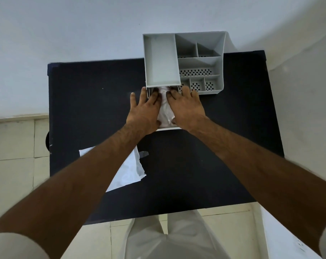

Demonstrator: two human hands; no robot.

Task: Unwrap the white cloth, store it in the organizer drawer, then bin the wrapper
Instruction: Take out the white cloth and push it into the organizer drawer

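A grey organizer [220,71] with several compartments stands at the back of the black table [95,101]. Its drawer [168,128] is pulled out toward me. The white cloth [165,111] lies inside the drawer. My left hand [144,111] and my right hand [186,107] both press flat on the cloth, fingers spread and pointing into the drawer opening. Most of the cloth is hidden under them. The white plastic wrapper [129,171] lies flat on the table near the front left, partly under my left forearm.
A small grey scrap of tape [144,153] lies by the wrapper. A white wall rises behind the table. Pale floor tiles [12,171] show on both sides, and a dark round object [47,140] peeks out at the table's left edge.
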